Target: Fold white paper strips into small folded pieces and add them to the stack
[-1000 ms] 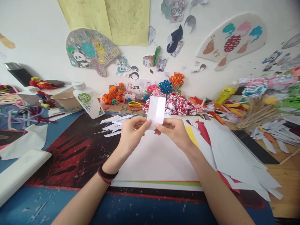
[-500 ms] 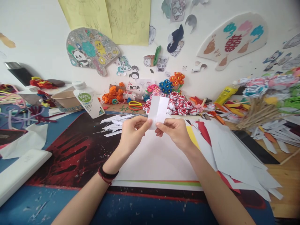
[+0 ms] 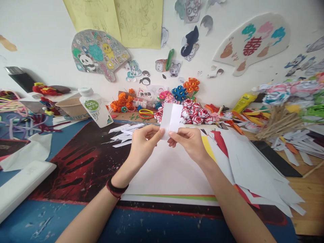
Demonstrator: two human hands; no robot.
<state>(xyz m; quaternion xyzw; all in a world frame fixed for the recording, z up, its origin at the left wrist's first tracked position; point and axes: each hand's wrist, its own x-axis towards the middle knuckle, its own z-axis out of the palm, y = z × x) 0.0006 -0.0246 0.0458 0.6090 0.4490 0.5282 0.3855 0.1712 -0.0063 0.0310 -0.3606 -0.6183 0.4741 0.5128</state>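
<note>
A: Where to look first?

B: At the folded paper (image 3: 170,118), small and white, held upright at the centre of the clock, in front of the red-and-white flowers (image 3: 196,114).

A: And the left hand (image 3: 143,143)?

B: At eight o'clock from the paper, pinching its lower left corner, with thumb on the near face and fingers curled behind (partly hidden, so cannot tell exactly how placed).

A: Same with the right hand (image 3: 189,141)?

B: Much the same. At four o'clock, pinching the lower edge of the paper, with thumb in front and bent fingers behind. Close to the left thumb, yet apart from it.

A: Any crease on show?

B: Yes, running upright near the middle, with a greyer panel towards nine o'clock and a brighter one towards three.

A: And lower down?

B: Towards six o'clock, a large white sheet (image 3: 167,175), lying flat, with green and orange edges along the near side. Towards nine, near the left hand, loose white strips (image 3: 124,137) on a dark mat (image 3: 98,165).

A: Farther out?

B: At nine, a white bottle (image 3: 95,109) with green print. At four, past the right hand, overlapping white papers (image 3: 253,168). At one, orange flowers (image 3: 191,86). Up on the wall, a patterned fan (image 3: 96,55) at ten and a white fan (image 3: 253,44) at two.
</note>
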